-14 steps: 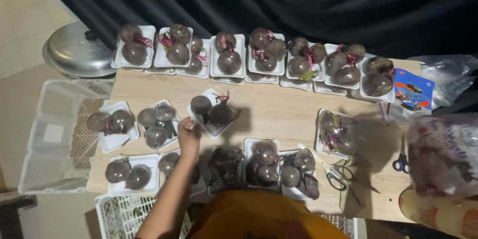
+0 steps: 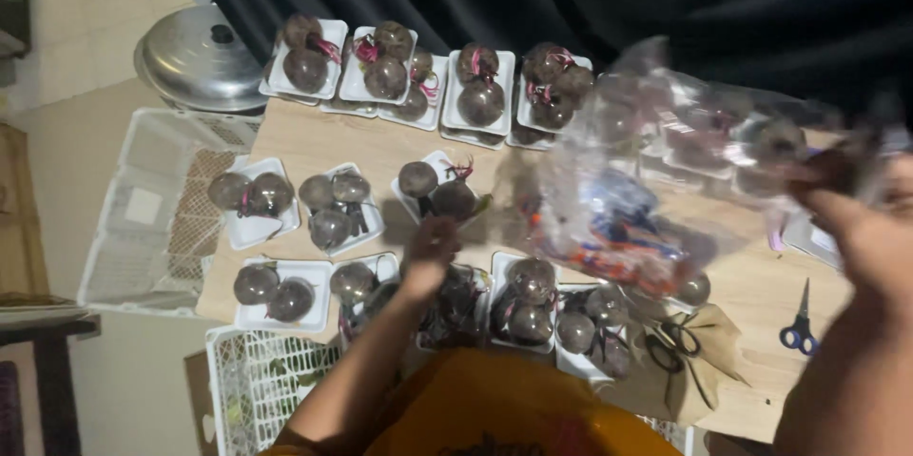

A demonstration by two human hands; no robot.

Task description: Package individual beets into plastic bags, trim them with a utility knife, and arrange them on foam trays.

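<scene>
Beetroots, dark purple and round, sit in small white foam trays across the pale wooden surface (image 2: 314, 147). The landmark is the tilted white tray holding two beetroots (image 2: 437, 192) at the middle of that surface.

The left hand (image 2: 430, 249) rests just below this tray, its fingers curled loosely over the near edge of a tray of wrapped beetroots (image 2: 458, 302); whether that grip actually closes on anything cannot be told. To the right of the landmark and above the surface, the right hand (image 2: 861, 228) pinches shut on the end of a crumpled clear plastic bag (image 2: 656, 171), which hangs blurred in the air with an orange and blue printed patch at its lower fold.

Judging by this, the swinging bag could brush the tilted tray or the row behind it and roll a beetroot off, since the trays are shallow and the roots round. The bag could also slip, as only one end is pinched.

Behind the landmark stands a row of white trays (image 2: 480, 95), each with beetroots and pink stalks. Left of it lie two more trays (image 2: 255, 204); beyond them a white plastic crate (image 2: 143, 218) and a round metal lid (image 2: 204, 57). Far right of it lie blue-handled scissors (image 2: 799, 323), and black-handled scissors (image 2: 670, 347) nearer on brown paper.
</scene>
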